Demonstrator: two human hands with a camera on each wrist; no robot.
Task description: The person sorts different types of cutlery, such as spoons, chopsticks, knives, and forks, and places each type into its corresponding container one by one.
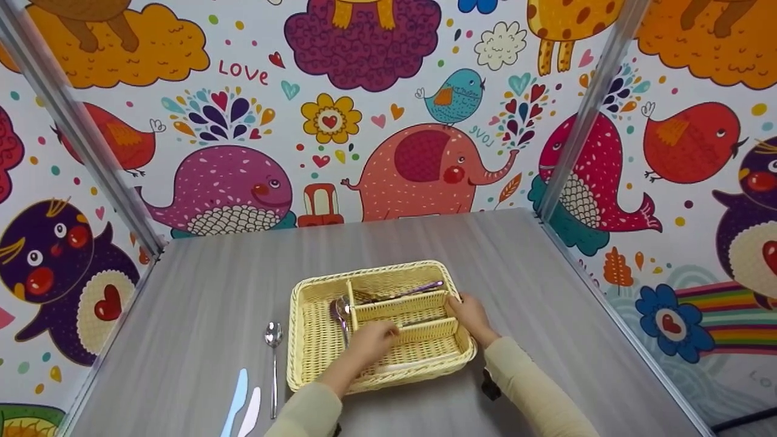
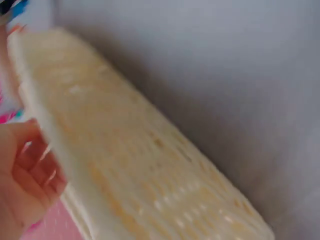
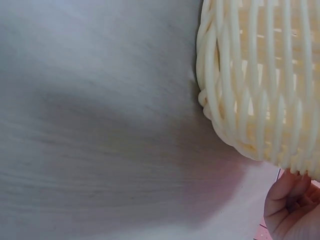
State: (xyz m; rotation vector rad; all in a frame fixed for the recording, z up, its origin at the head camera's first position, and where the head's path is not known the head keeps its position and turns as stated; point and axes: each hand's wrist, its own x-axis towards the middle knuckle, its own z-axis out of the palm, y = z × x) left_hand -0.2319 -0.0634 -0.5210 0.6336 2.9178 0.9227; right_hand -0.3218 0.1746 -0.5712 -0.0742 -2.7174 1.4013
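A cream wicker cutlery basket (image 1: 382, 383) with dividers sits on the table in the head view. My right hand (image 1: 473, 318) grips its right rim, thumb and fingers meeting at the edge in the right wrist view. Over the front part of the basket reaches my left hand (image 1: 371, 341), fingertips bent down at the front divider (image 1: 431, 331). Just right of these fingertips a thin metallic piece of cutlery (image 1: 425, 320) lies along that divider; I cannot tell whether the fingers hold it. The left wrist view is blurred and shows the left hand (image 2: 30, 180) beyond the basket's rim.
Spoons (image 1: 343, 308) lean in the left compartment. A purple-handled utensil (image 1: 419, 291) lies in the back one. Left of the basket, a silver spoon (image 1: 274, 335), a blue knife (image 1: 235, 400) and a white knife (image 1: 251, 411) lie on the grey table (image 1: 206, 291). Patterned panels surround it.
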